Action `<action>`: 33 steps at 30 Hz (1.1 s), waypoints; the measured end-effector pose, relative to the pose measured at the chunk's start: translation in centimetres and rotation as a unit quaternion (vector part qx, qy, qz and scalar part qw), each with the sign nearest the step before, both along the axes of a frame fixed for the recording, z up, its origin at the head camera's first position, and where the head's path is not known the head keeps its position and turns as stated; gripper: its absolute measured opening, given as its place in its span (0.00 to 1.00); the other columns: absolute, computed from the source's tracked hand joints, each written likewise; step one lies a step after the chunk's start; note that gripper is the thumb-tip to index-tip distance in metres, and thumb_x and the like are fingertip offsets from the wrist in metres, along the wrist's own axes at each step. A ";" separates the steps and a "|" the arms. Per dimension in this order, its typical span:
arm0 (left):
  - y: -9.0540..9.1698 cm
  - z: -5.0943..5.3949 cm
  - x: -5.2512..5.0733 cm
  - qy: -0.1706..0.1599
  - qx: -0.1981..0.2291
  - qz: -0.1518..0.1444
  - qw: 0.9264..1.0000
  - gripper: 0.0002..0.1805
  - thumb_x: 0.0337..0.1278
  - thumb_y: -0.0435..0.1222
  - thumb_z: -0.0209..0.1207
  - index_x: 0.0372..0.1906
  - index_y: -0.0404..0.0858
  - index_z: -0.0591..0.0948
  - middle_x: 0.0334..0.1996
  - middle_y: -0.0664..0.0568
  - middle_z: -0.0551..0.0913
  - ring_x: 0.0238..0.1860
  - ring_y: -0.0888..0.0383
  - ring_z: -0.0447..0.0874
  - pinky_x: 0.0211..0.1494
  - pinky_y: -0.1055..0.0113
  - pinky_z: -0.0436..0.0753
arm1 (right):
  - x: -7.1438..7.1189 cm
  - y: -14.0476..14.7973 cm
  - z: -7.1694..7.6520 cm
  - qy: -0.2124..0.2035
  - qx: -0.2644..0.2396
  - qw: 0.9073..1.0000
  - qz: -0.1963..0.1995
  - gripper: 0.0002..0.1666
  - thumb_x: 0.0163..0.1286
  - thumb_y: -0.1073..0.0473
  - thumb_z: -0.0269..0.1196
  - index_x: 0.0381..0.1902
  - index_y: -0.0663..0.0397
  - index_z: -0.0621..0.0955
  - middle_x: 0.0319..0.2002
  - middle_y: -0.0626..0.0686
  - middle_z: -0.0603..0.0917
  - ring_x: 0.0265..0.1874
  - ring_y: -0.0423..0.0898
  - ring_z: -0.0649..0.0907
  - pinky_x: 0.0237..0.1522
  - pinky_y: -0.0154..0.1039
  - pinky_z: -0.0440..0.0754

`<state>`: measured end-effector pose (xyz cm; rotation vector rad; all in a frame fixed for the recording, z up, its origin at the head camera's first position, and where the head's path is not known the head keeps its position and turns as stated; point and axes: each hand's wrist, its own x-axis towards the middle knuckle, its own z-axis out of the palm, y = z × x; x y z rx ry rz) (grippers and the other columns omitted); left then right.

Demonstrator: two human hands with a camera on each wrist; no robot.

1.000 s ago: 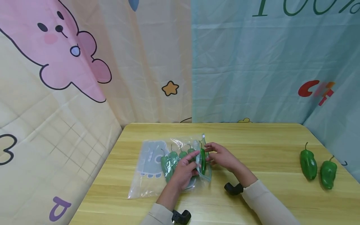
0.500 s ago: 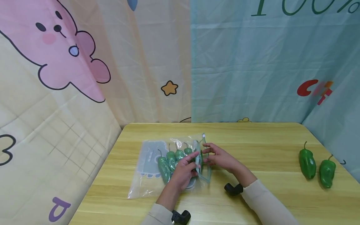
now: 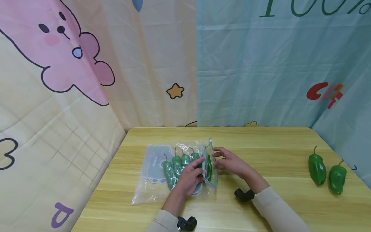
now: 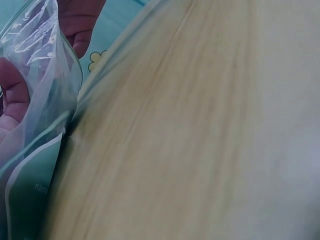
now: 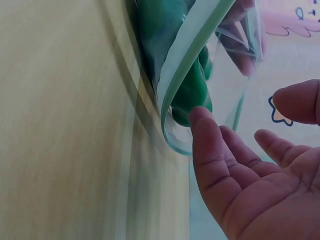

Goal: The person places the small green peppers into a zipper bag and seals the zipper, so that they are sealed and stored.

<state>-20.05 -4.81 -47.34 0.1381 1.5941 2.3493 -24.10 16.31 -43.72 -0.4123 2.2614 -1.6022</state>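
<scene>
A clear zip bag (image 3: 150, 193) with a teal rim lies on the table, its mouth standing open toward the right. Several green peppers (image 3: 170, 174) are inside, and another pepper (image 3: 209, 167) is just within the mouth. My left hand (image 3: 188, 180) grips the bag's upper layer near the mouth. My right hand (image 3: 232, 163) is at the opening, fingers slightly bent and spread. In the right wrist view, its fingertips (image 5: 202, 117) are at the end of a pepper (image 5: 192, 92); whether they touch is unclear. Fingers (image 4: 14, 95) show beside the plastic in the left wrist view.
Two loose green peppers, one (image 3: 317, 169) beside the other (image 3: 337, 178), rest at the table's right side. Printed curtains (image 3: 255, 64) hang behind the wooden table (image 3: 278, 206) and on both sides.
The peppers inside the bag shifted left, then stayed nearly still. My right hand has drawn back slightly to the right from the pepper at the mouth. My left hand has stayed in place.
</scene>
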 end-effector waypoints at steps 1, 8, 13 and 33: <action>0.0 -0.1 0.0 0.001 0.003 0.001 1.000 0.30 0.60 0.23 0.52 0.69 0.35 0.72 0.57 0.41 0.74 0.39 0.56 0.78 0.34 0.70 0.80 | 0.0 0.2 0.0 0.003 0.001 1.000 -0.002 0.35 0.70 0.65 0.54 0.74 0.59 0.61 0.65 0.65 0.71 0.51 0.55 0.81 0.51 0.53 0.82; -0.3 -0.3 0.2 0.004 0.015 0.013 1.000 0.30 0.59 0.22 0.52 0.68 0.34 0.72 0.61 0.41 0.72 0.38 0.58 0.78 0.33 0.71 0.79 | 0.1 1.6 0.0 0.017 0.004 1.000 -0.011 0.33 0.73 0.65 0.52 0.73 0.62 0.60 0.65 0.68 0.69 0.52 0.59 0.82 0.51 0.54 0.82; -0.5 -0.4 0.3 0.006 0.023 0.016 1.000 0.30 0.59 0.22 0.51 0.69 0.34 0.72 0.63 0.42 0.71 0.38 0.59 0.78 0.33 0.71 0.79 | 0.0 3.1 -0.1 0.027 0.006 0.999 -0.023 0.31 0.74 0.64 0.53 0.73 0.64 0.61 0.64 0.69 0.69 0.52 0.60 0.81 0.51 0.53 0.82; -0.9 -0.7 0.2 0.004 0.031 0.017 0.999 0.30 0.60 0.23 0.50 0.69 0.33 0.71 0.66 0.40 0.69 0.38 0.60 0.78 0.34 0.71 0.80 | 0.9 11.6 0.7 0.083 0.028 0.995 -0.053 0.34 0.77 0.56 0.55 0.72 0.68 0.60 0.66 0.71 0.66 0.55 0.61 0.79 0.50 0.47 0.82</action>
